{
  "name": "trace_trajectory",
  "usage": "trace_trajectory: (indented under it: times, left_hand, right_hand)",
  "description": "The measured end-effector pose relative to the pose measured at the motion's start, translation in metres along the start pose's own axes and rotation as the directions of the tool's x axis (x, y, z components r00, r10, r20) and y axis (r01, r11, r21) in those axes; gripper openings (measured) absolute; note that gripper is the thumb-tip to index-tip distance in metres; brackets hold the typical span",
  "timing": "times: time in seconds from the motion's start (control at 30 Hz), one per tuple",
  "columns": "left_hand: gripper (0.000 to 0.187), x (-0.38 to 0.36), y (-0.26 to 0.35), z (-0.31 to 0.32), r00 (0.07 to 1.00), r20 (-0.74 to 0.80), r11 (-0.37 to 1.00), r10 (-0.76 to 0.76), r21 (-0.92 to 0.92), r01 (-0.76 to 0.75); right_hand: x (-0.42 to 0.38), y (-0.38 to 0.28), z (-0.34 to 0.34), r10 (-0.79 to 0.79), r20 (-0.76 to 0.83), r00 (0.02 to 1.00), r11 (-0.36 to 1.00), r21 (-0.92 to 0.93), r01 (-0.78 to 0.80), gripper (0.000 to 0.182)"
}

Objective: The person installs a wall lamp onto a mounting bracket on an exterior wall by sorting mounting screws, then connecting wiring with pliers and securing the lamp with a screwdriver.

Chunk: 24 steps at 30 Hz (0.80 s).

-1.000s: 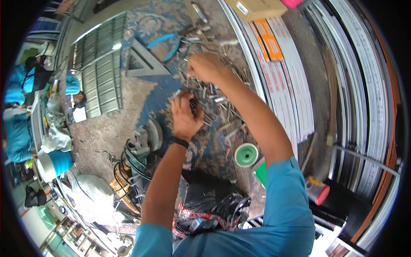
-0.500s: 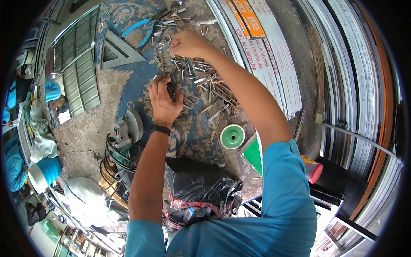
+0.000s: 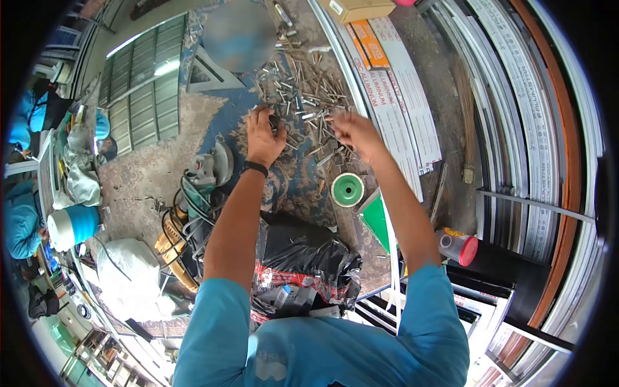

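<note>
A heap of several short metal pieces [image 3: 303,97] lies scattered on a patterned blue carpet [image 3: 290,187]. My left hand [image 3: 263,137] rests at the heap's near left edge, its fingers curled around a small dark part [image 3: 274,122]. My right hand [image 3: 351,132] hovers over the heap's near right edge. Its fingertips are pinched together toward the left, apparently on a small metal piece that is too small to make out. The two hands are about a hand's width apart.
A green disc [image 3: 348,190] lies near my right forearm, an angle grinder [image 3: 206,171] with cables to the left, and a black plastic bag [image 3: 303,251] close to me. A metal triangle [image 3: 209,74], a louvred panel [image 3: 142,90], labelled aluminium profiles [image 3: 393,84] and a red-capped can [image 3: 459,248] surround the carpet.
My right hand has pulled back from the far side of the heap to its near right edge, closer to my left hand. The left hand stays put, still closed.
</note>
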<state>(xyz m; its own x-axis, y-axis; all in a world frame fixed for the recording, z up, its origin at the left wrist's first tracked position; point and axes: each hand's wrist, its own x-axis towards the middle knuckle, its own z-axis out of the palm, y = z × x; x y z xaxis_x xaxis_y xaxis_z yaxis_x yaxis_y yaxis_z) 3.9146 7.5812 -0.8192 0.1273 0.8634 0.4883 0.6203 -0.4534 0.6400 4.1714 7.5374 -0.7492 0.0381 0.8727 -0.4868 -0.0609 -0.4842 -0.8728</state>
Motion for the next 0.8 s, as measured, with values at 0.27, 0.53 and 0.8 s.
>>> trace_trajectory:
  times: [0.27,0.53,0.8]
  left_hand:
    - [0.03,-0.068,0.09,-0.106,0.931,0.279,0.85,-0.237,-0.404,0.337]
    - [0.027,-0.209,0.142,-0.254,0.896,0.314,0.811,-0.315,-0.402,0.426]
    - [0.024,-0.346,0.152,-0.312,0.804,0.215,0.715,-0.555,-0.37,0.593]
  right_hand:
    - [-0.041,0.043,0.034,-0.489,0.092,0.867,0.483,-0.799,0.357,0.008]
    - [-0.023,0.055,0.036,-0.395,0.338,0.854,-0.186,-0.94,0.287,0.018]
    - [0.005,0.078,0.046,-0.5,0.238,0.833,-0.172,-0.97,0.174,0.021]
